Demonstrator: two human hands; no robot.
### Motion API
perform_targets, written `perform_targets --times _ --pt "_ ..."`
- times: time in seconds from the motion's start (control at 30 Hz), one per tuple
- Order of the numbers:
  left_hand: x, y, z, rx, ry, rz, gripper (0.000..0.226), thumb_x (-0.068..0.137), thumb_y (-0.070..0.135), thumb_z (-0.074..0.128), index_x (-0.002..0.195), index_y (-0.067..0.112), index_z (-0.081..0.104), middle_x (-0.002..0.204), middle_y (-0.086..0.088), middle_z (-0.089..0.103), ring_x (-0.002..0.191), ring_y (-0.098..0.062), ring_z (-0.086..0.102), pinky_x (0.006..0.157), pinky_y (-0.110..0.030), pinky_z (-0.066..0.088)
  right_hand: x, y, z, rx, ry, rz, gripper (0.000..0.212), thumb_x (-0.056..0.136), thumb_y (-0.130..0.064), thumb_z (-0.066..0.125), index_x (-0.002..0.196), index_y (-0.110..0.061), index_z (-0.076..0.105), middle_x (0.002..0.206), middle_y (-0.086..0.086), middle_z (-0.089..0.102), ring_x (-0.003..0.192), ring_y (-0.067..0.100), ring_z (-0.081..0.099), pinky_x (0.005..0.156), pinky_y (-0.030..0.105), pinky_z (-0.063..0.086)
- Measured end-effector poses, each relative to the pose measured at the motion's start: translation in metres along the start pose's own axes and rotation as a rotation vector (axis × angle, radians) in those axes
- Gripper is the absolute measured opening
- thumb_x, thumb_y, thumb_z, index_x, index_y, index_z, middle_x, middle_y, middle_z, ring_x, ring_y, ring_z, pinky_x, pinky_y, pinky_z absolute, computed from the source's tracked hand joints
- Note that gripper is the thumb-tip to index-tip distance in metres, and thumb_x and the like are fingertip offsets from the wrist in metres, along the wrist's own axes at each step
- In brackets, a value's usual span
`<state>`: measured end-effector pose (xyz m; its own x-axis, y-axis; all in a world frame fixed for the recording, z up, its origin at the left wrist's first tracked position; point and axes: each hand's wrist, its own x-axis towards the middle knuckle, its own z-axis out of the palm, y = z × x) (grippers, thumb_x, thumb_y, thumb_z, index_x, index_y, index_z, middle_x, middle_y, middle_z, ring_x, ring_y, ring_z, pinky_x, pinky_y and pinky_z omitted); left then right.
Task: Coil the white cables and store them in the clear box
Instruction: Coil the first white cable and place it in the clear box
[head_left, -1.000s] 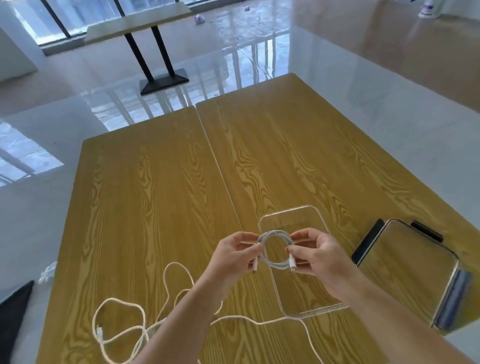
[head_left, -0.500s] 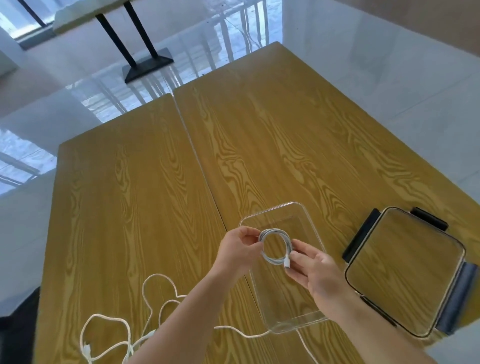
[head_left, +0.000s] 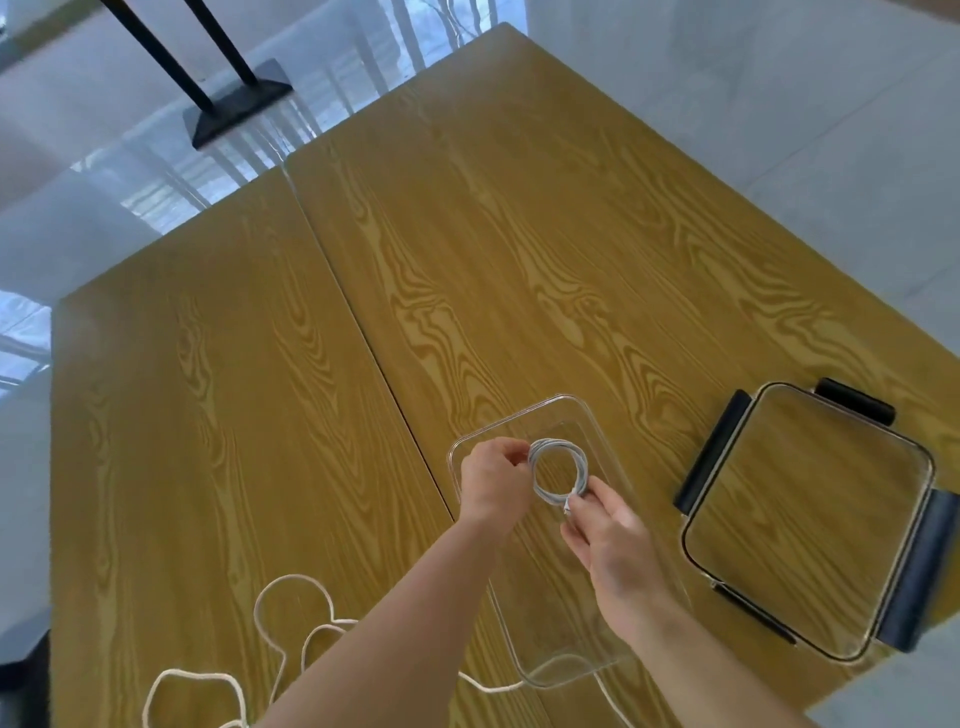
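A small coiled white cable sits low inside the far end of the clear box, held from both sides. My left hand pinches the coil's left edge. My right hand pinches its near right edge, by a white plug, with the other fingers spread. A second white cable lies loose and uncoiled on the table at the bottom left, partly hidden by my left forearm; a strand of it runs under the box's near end.
The box's clear lid with dark clips lies flat to the right of the box, near the table's right edge. Two wooden tables are pushed together with a seam between them. A black stand base is on the floor beyond.
Both hands have lowered the coiled cable from above the box down into its far end. The camera has tilted downward and closer.
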<state>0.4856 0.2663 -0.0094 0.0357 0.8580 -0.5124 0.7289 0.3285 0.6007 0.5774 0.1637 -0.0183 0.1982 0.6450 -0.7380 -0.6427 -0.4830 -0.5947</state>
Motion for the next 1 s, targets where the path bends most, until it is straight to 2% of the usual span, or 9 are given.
perform_targets --times 0.1,0.27,0.33,0.43,0.6,0.7,0.77,0.87,1.0 --pt "0.005 -0.002 0.004 -0.012 -0.034 -0.031 0.028 0.093 0.009 0.056 0.109 0.022 0.075 0.097 0.010 0.073 0.077 -0.007 0.068 0.057 -0.017 0.053 0.007 0.003 0.004 0.000 0.006 -0.011 0.053 0.096 -0.016 0.061 0.146 -0.017 0.044 0.138 0.000 0.059 0.130 0.012 0.053 0.115 0.037 0.039" --pt "0.009 -0.001 0.005 -0.125 -0.081 -0.069 0.038 0.094 0.004 0.048 0.118 0.022 0.072 0.101 0.014 0.070 0.089 -0.005 0.068 0.066 -0.015 0.052 0.014 -0.001 0.010 0.014 -0.005 -0.020 0.041 0.096 -0.012 0.058 0.132 -0.030 0.055 0.127 -0.012 0.062 0.114 0.001 0.057 0.107 0.027 0.038" --pt "0.012 0.000 0.008 -0.185 -0.084 -0.101 0.035 0.096 0.006 0.049 0.118 0.023 0.071 0.099 0.017 0.069 0.094 -0.007 0.068 0.069 -0.014 0.052 0.018 0.001 0.009 0.006 0.016 -0.031 0.049 0.095 -0.011 0.056 0.141 -0.026 0.048 0.137 -0.009 0.058 0.121 0.004 0.055 0.109 0.029 0.038" --pt "0.015 0.001 0.010 -0.263 -0.099 -0.140 0.034 0.095 0.005 0.052 0.119 0.022 0.068 0.098 0.018 0.067 0.090 0.002 0.063 0.064 -0.007 0.045 0.023 0.007 0.008 0.017 0.037 -0.044 0.052 0.096 -0.009 0.055 0.145 -0.022 0.043 0.141 -0.006 0.055 0.129 0.009 0.051 0.115 0.035 0.037" --pt "0.019 -0.001 0.014 -0.306 -0.126 -0.169 0.025 0.093 0.013 0.061 0.115 0.022 0.071 0.106 0.012 0.072 0.101 -0.004 0.066 0.074 -0.012 0.048 0.024 0.011 0.008 0.000 0.045 -0.052 0.045 0.096 -0.004 0.052 0.125 -0.037 0.052 0.119 -0.023 0.060 0.116 -0.004 0.054 0.107 0.027 0.037" --pt "0.021 0.000 0.015 -0.279 -0.077 -0.176 0.019 0.095 0.015 0.059 0.105 0.024 0.073 0.090 0.015 0.070 0.082 -0.002 0.065 0.064 -0.013 0.047 0.024 0.014 0.006 -0.012 0.051 -0.059 0.052 0.096 -0.007 0.054 0.142 -0.030 0.045 0.119 -0.026 0.056 0.125 0.003 0.050 0.113 0.032 0.036" --pt "0.021 0.000 0.014 -0.201 -0.037 -0.200 0.024 0.097 0.016 0.054 0.114 0.021 0.070 0.084 0.012 0.068 0.065 -0.004 0.059 0.056 -0.016 0.047 0.023 0.016 0.006 -0.011 0.054 -0.047 0.058 0.097 -0.010 0.055 0.150 -0.025 0.036 0.120 -0.026 0.052 0.131 0.007 0.044 0.118 0.038 0.033" --pt "0.022 0.000 0.014 -0.141 -0.038 -0.233 0.033 0.097 0.014 0.049 0.126 0.016 0.065 0.088 0.002 0.070 0.060 -0.006 0.055 0.051 -0.019 0.045 0.021 0.017 0.006 -0.003 0.038 -0.020 0.061 0.097 -0.011 0.055 0.153 -0.022 0.033 0.134 -0.015 0.049 0.137 0.009 0.041 0.120 0.041 0.030" --pt "0.020 0.003 0.014 -0.148 -0.044 -0.271 0.038 0.096 0.009 0.044 0.128 0.017 0.064 0.077 0.005 0.064 0.051 -0.005 0.049 0.045 -0.018 0.040 0.021 0.017 0.004 -0.001 0.003 -0.006 0.060 0.096 -0.012 0.055 0.152 -0.020 0.035 0.150 -0.006 0.046 0.141 0.010 0.038 0.122 0.043 0.028"
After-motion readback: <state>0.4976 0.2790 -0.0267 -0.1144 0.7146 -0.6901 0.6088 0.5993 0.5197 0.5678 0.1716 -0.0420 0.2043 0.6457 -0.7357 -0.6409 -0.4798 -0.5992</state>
